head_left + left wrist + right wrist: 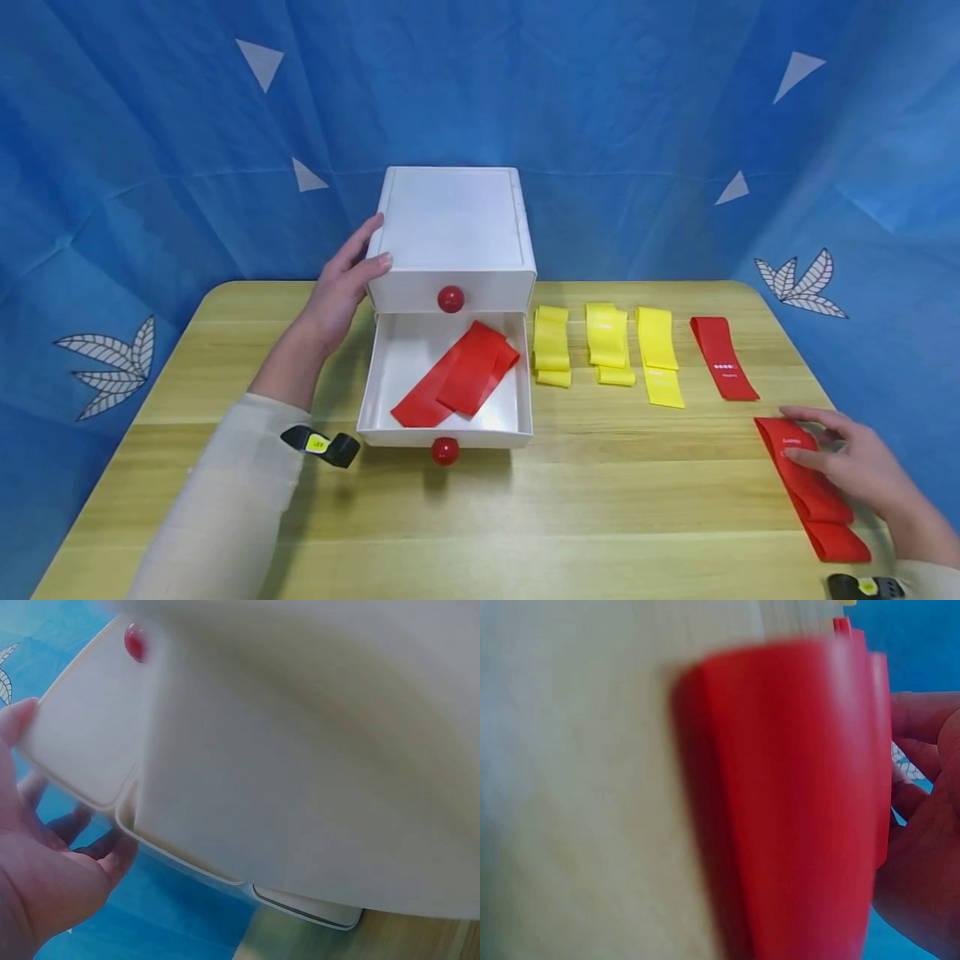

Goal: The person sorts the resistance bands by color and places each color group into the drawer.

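A white two-drawer box (452,218) stands at the back of the table, its lower drawer (375,367) pulled out. Inside that drawer lie folded red bands (472,367). My left hand (337,287) rests on the box's left side, thumb at the front top edge, fingers spread along the wall. At the far right, my right hand (862,467) is at a folded red band (806,483) with printed lettering. Its thumb lies over the band's face and its fingers reach past the edge. The band (795,802) fills the middle of the right wrist view.
Three yellow bands (552,337) lie in a row right of the box. Another red band (723,358) lies beyond them. Red knobs (445,451) stick out from both drawer fronts. A blue curtain (600,108) hangs behind the wooden table (615,508).
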The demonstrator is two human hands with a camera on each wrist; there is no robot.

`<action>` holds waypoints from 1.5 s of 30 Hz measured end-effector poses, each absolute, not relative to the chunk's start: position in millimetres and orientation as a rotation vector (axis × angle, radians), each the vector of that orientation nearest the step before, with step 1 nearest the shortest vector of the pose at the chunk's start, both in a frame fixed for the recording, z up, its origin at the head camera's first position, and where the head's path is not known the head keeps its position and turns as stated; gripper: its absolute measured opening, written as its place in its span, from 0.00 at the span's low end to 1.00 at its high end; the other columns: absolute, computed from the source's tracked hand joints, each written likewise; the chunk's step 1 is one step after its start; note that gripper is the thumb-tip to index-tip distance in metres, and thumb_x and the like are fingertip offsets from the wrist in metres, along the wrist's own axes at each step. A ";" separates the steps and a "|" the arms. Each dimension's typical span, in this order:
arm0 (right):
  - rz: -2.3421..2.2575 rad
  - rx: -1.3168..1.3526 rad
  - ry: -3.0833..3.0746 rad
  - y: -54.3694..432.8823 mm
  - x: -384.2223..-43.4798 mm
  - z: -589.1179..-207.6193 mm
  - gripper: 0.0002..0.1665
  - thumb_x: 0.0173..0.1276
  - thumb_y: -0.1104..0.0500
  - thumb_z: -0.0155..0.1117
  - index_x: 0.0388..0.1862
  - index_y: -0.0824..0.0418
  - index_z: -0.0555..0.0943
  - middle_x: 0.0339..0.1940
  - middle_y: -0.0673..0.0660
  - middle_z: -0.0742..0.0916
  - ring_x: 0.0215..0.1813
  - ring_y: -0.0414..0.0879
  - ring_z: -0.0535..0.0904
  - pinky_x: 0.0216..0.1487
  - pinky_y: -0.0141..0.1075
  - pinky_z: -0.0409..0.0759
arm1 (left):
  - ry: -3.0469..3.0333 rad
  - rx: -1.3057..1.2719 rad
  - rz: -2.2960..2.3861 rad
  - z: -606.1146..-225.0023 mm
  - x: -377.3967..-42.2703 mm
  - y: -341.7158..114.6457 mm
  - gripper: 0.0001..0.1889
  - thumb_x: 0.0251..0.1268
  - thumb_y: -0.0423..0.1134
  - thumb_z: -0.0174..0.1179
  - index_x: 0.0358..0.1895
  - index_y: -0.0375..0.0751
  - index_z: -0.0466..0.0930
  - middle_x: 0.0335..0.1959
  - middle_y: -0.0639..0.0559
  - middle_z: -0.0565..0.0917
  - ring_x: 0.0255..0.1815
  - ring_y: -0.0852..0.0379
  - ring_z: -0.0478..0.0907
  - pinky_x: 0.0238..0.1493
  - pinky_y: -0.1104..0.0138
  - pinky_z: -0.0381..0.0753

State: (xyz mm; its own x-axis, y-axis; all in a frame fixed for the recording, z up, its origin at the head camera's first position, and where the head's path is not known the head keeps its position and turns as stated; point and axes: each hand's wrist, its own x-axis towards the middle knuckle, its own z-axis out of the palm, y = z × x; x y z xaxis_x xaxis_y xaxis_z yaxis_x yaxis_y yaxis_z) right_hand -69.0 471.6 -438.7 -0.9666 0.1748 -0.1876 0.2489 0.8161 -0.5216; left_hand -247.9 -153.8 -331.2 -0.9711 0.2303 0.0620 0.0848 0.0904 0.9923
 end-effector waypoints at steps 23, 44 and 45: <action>-0.833 0.407 2.885 484.6 -69.9 -444.9 0.40 0.64 0.46 0.73 0.59 0.77 0.74 0.43 0.70 0.80 0.39 0.57 0.74 0.25 0.36 0.78 | 2.219 0.334 2.046 -329.6 -248.1 -151.9 0.34 0.73 0.51 0.52 0.80 0.62 0.54 0.79 0.57 0.53 0.75 0.53 0.52 0.71 0.47 0.56; -0.800 0.579 2.994 474.4 -57.6 -428.1 0.29 0.69 0.52 0.69 0.56 0.73 0.74 0.40 0.68 0.79 0.41 0.59 0.69 0.20 0.37 0.75 | 2.222 0.327 2.040 -330.9 -246.8 -152.0 0.34 0.73 0.52 0.52 0.80 0.62 0.54 0.79 0.57 0.53 0.76 0.54 0.51 0.72 0.49 0.56; -0.801 0.596 3.002 472.4 -57.2 -426.4 0.29 0.70 0.52 0.68 0.56 0.74 0.74 0.40 0.68 0.79 0.40 0.59 0.68 0.20 0.37 0.75 | 2.223 0.325 2.039 -330.9 -246.7 -152.1 0.34 0.73 0.52 0.52 0.80 0.62 0.54 0.79 0.57 0.53 0.76 0.54 0.51 0.72 0.49 0.56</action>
